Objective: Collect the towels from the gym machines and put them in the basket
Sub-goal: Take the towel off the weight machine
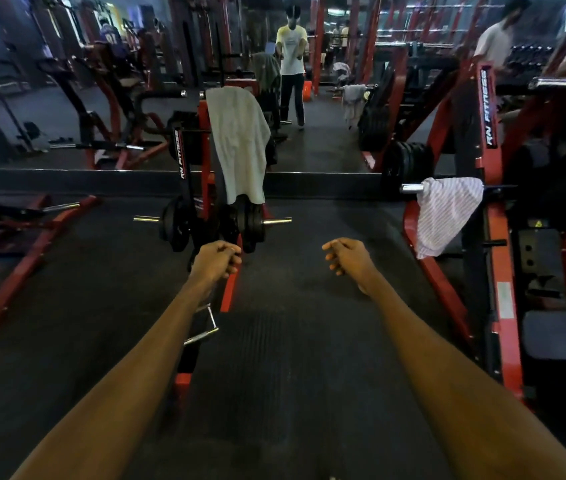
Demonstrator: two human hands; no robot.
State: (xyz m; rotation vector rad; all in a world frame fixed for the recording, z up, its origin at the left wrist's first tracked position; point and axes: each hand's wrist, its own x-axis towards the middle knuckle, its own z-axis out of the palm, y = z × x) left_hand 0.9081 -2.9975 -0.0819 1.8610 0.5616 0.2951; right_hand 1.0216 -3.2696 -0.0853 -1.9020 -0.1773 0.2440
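A grey-green towel [238, 143] hangs over the upright of a red weight machine [205, 188] straight ahead. A white striped towel [446, 216] is draped over a chrome bar on the red machine [489, 237] at the right. Both my arms reach forward over the floor. My left hand [217, 259] is loosely curled and holds nothing, just below the middle machine's weight plates. My right hand [347, 256] is also curled and holds nothing, left of the striped towel. No basket is in view except a small orange shape [307, 88] reflected in the mirror.
A wall mirror [309, 98] ahead reflects me, other towels on machines and other people. Red machine frames [14, 237] stand at the left. Black rubber flooring [292, 341] runs between the machines. A chrome handle [205, 327] lies by the middle machine's base.
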